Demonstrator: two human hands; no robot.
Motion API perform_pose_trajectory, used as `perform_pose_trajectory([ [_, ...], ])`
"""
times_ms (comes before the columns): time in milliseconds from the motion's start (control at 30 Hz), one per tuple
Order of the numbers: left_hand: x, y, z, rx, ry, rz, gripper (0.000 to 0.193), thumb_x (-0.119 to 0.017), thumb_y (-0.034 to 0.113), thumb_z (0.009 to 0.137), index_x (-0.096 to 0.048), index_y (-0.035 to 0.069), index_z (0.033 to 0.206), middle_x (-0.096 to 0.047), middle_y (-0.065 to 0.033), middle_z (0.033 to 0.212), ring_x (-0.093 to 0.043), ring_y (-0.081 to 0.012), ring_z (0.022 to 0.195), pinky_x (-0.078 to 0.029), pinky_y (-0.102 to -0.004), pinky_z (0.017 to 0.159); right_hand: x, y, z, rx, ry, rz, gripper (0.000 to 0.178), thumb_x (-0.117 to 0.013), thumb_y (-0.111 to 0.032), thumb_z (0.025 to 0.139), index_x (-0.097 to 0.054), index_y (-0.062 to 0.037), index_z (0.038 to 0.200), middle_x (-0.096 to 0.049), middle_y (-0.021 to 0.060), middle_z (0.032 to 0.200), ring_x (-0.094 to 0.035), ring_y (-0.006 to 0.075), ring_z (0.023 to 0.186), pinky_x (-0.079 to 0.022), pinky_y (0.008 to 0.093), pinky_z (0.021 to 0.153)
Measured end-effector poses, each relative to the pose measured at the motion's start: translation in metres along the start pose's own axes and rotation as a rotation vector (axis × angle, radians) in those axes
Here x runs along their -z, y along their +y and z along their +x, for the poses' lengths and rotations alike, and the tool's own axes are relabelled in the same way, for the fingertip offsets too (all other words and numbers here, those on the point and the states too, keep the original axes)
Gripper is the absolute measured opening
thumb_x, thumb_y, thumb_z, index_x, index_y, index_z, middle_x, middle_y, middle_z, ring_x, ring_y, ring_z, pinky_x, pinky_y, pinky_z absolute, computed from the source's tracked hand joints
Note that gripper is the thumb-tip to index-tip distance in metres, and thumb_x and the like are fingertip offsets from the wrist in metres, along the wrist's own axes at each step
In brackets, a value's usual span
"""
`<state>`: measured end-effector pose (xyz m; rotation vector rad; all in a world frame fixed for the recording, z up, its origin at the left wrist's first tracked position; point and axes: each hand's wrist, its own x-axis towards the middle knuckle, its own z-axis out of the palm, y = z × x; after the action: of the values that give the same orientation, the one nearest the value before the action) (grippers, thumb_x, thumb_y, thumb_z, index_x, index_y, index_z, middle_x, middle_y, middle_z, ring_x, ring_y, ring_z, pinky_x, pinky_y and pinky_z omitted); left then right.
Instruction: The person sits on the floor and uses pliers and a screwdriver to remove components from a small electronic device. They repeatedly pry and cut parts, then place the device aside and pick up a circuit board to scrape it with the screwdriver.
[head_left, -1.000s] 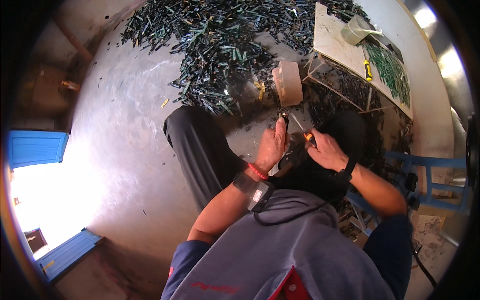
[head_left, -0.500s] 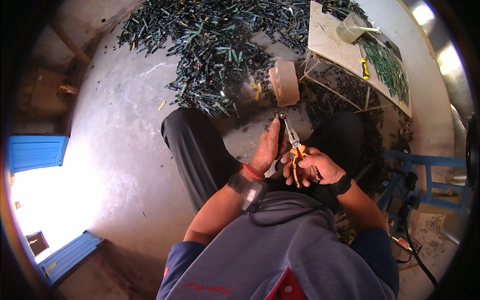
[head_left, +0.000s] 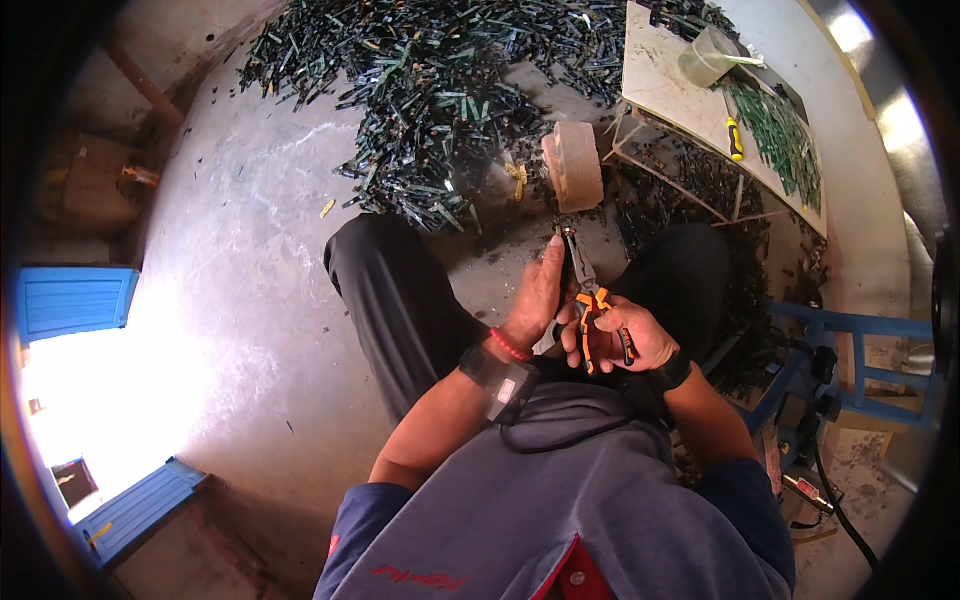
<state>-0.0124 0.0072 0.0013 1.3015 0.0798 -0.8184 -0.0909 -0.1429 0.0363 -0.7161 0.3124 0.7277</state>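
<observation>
My left hand (head_left: 537, 290) is closed around a narrow dark strip (head_left: 567, 262), most of it hidden by the fingers. The strip's far end sticks out past my thumb. In my right hand (head_left: 637, 332) is a pair of pliers (head_left: 592, 305) with orange and black handles. Its grey metal jaws lie against the strip's far end; whether they grip it, I cannot tell. Both hands are close together between my knees. Just beyond them stands a pinkish block (head_left: 577, 170).
A large heap of dark strips (head_left: 430, 130) covers the floor ahead. At the far right, a low board table (head_left: 680, 95) carries a clear plastic jug (head_left: 706, 58), a yellow-and-black screwdriver (head_left: 735, 140) and green strips (head_left: 778, 140). A blue frame (head_left: 860, 365) stands at my right.
The pliers have turned slightly, and their jaws have moved a little toward the strip's far end. Their handles look slightly closer together. My left hand has barely moved.
</observation>
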Motion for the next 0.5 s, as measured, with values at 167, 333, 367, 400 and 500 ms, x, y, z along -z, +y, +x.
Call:
perform_pose_trajectory([
  [167,0.002,-0.005,0.003,0.045,-0.015,-0.023,0.07,-0.029,0.059,0.096,-0.054,0.001,0.064,-0.048,-0.0048,0.048,-0.044,-0.0129,0.037,-0.034,-0.0288,0.038,-0.006,0.001,0.004,0.001,0.002,0.015,0.037,-0.056,-0.022,0.081,-0.054,0.0001,0.111,-0.064,0.0136,0.086,-0.066,0.0264,0.073,-0.049,0.0239,0.042],
  [333,0.0,-0.002,0.002,0.049,0.006,-0.005,0.071,-0.028,0.058,0.096,-0.055,0.0,0.066,-0.049,-0.0056,0.048,-0.044,-0.0135,0.036,-0.035,-0.0293,0.037,-0.005,0.006,0.007,-0.015,0.013,0.057,0.035,-0.056,-0.026,0.083,-0.055,-0.0013,0.108,-0.063,0.0118,0.085,-0.066,0.0263,0.073,-0.044,0.024,0.04],
  [367,-0.001,-0.001,0.001,0.055,0.003,-0.005,0.071,-0.028,0.058,0.097,-0.056,0.0,0.065,-0.049,-0.0056,0.048,-0.044,-0.0136,0.037,-0.036,-0.0295,0.038,-0.004,0.007,0.007,-0.019,0.009,0.075,0.035,-0.056,-0.028,0.084,-0.055,-0.0018,0.107,-0.063,0.0115,0.084,-0.065,0.0263,0.072,-0.045,0.0246,0.041],
  [400,-0.002,0.002,-0.002,0.061,0.0,-0.005,0.071,-0.028,0.058,0.097,-0.056,0.0,0.065,-0.05,-0.0056,0.049,-0.045,-0.0137,0.038,-0.036,-0.0297,0.039,-0.003,0.008,0.006,-0.023,0.005,0.094,0.035,-0.056,-0.029,0.084,-0.056,-0.0023,0.107,-0.063,0.0111,0.083,-0.065,0.0263,0.071,-0.045,0.0252,0.043],
  [500,-0.003,-0.005,0.003,-0.018,0.029,0.034,0.07,-0.027,0.056,0.098,-0.055,0.001,0.064,-0.05,-0.0053,0.05,-0.046,-0.0138,0.041,-0.038,-0.0302,0.042,0.001,0.012,0.005,-0.028,0.029,0.141,0.035,-0.055,-0.034,0.086,-0.057,-0.0037,0.105,-0.062,0.0102,0.081,-0.063,0.0263,0.069,-0.045,0.0278,0.047],
])
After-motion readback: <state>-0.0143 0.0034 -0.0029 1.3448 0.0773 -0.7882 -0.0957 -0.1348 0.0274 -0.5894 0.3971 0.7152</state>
